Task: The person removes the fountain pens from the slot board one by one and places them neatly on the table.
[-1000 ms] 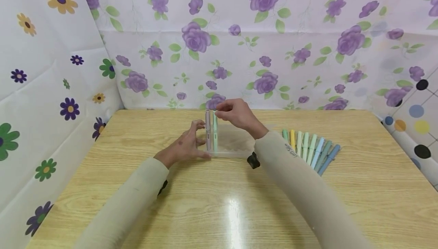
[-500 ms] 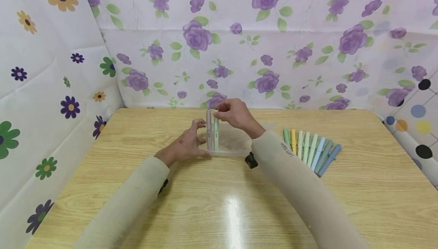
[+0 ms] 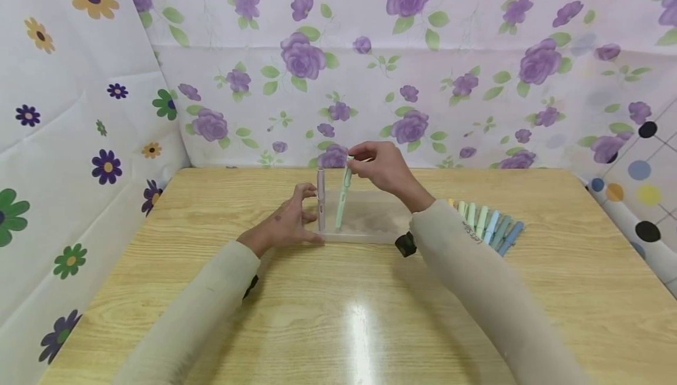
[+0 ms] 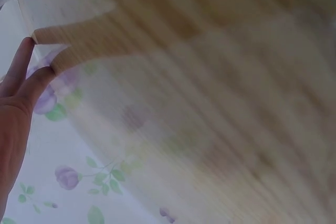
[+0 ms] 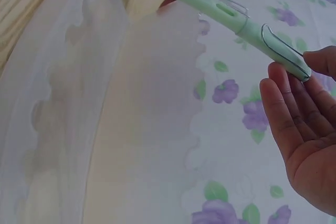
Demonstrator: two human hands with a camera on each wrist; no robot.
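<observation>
My right hand [image 3: 385, 166] pinches a light green pen [image 3: 343, 196] by its clip end between thumb and fingertips. The pen tilts, its lower end over the front part of a clear pen stand [image 3: 370, 237]. In the right wrist view, the green pen [image 5: 254, 33] runs diagonally, its wire clip showing. My left hand [image 3: 288, 220] holds the stand's left end, thumb in front and fingers behind. Two left fingers [image 4: 34, 83] touch the edge of the clear panel in the left wrist view. Just beside this hand, a mauve pen [image 3: 321, 201] stands upright in the stand.
To the right, several pens [image 3: 492, 226] in yellow, green and blue lie fanned on the wooden table [image 3: 296, 314], partly hidden by my right sleeve. Floral cloth [image 3: 238, 109] hangs behind the table, with another patterned sheet [image 3: 79, 138] at the left.
The green pen stood upright beside the mauve pen; my right hand has lifted it slightly and tipped its top to the right. My left hand stays at the stand's end.
</observation>
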